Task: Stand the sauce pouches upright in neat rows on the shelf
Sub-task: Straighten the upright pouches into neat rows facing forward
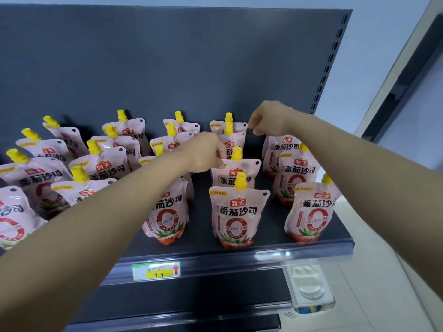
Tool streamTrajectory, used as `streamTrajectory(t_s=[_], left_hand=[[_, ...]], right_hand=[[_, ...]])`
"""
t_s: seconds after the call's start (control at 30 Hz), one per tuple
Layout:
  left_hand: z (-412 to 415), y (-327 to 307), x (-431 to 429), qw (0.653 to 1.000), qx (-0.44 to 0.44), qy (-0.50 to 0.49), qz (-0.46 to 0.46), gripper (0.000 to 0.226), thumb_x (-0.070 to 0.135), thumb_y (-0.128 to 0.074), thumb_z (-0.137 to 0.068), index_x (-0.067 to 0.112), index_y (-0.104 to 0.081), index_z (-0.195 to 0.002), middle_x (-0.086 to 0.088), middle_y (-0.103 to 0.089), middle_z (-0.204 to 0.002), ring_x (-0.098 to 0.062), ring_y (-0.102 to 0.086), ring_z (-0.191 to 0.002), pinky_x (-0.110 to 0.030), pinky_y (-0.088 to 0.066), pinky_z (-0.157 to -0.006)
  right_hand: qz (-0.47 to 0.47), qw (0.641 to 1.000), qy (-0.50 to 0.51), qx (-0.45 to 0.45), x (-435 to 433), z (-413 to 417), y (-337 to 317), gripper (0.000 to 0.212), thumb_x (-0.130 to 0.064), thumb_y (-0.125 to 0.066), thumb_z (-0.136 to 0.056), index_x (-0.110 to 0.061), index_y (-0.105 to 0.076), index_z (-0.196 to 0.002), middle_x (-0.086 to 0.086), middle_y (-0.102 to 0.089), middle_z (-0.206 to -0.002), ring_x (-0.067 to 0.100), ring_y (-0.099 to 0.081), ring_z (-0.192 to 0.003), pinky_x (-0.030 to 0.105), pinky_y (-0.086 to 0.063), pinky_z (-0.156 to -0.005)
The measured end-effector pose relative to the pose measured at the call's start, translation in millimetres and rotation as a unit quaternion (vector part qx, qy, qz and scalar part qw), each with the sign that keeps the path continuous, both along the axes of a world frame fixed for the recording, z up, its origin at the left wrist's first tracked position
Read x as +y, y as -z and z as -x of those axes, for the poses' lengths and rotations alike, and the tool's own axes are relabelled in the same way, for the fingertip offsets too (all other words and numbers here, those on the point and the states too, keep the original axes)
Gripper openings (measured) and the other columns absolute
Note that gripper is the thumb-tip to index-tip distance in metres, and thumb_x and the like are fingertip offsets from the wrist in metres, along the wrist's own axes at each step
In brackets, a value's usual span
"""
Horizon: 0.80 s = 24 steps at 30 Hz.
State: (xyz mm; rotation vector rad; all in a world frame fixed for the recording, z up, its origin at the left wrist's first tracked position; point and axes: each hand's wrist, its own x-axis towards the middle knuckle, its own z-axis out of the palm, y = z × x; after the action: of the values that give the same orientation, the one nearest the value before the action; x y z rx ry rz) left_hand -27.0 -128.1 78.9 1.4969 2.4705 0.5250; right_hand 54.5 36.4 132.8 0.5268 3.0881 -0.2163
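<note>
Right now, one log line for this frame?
left hand: pinches mid-column pouch | right hand: grips rear right pouch | shelf: rows uneven

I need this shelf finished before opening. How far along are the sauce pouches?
Mostly done: pouches stand upright in rows across the shelf. In hand: the left hand grips the middle pouch, and the right hand grips the rear right pouch. Left to do: the far-left pouches look tilted and uneven, so they likely need straightening.
</note>
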Motion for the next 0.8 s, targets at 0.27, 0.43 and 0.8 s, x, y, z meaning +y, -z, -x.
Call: streamTrajectory(t_s=[0.27, 0.43, 0.8], left_hand=[[35.6, -35.9, 1.3, 0.994, -0.048, -0.068, -0.074, 0.019, 0.018, -0.068, -0.083, 0.009, -0.068, -0.100, 0.002, -0.069, -0.090, 0.000, -0.061, -0.076, -0.013, -0.043, -0.071], [47.4, -26.5, 32.4, 0.994, 0.010, -0.097, 0.042, 0.038, 0.016, -0.069, -0.081, 0.008, -0.059, -0.116, -0.008, -0.063, -0.111, -0.026, -0.058, -0.100, -0.029, -0.045, -0.085], [55.6, -7.5, 59.1, 0.992, 0.013, -0.094, 0.082, 0.010, 0.011, -0.068, -0.079, 0.009, -0.065, -0.068, 0.007, -0.043, -0.053, -0.009, -0.041, -0.054, -0.021, -0.026, -0.046]], right_hand=[[0.007, 1.000, 0.018, 0.016, 20.7, 30.1, -1.1, 0.031, -0.007, -0.054, -0.092, -0.002, -0.063, -0.121, 0.014, -0.063, -0.126, 0.032, -0.057, -0.117, 0.040, -0.047, -0.101], [-0.017, 0.999, -0.030, -0.029, 34.9, 58.6, 0.9, 0.032, -0.014, -0.053, -0.092, 0.003, -0.063, -0.118, 0.016, -0.063, -0.123, 0.033, -0.056, -0.114, 0.038, -0.047, -0.097], [-0.041, 0.986, -0.096, -0.130, 56.7, 96.8, 28.2, 0.026, -0.005, -0.059, -0.086, -0.005, -0.050, -0.062, 0.030, -0.068, -0.103, 0.033, -0.060, -0.075, 0.026, -0.033, -0.054]])
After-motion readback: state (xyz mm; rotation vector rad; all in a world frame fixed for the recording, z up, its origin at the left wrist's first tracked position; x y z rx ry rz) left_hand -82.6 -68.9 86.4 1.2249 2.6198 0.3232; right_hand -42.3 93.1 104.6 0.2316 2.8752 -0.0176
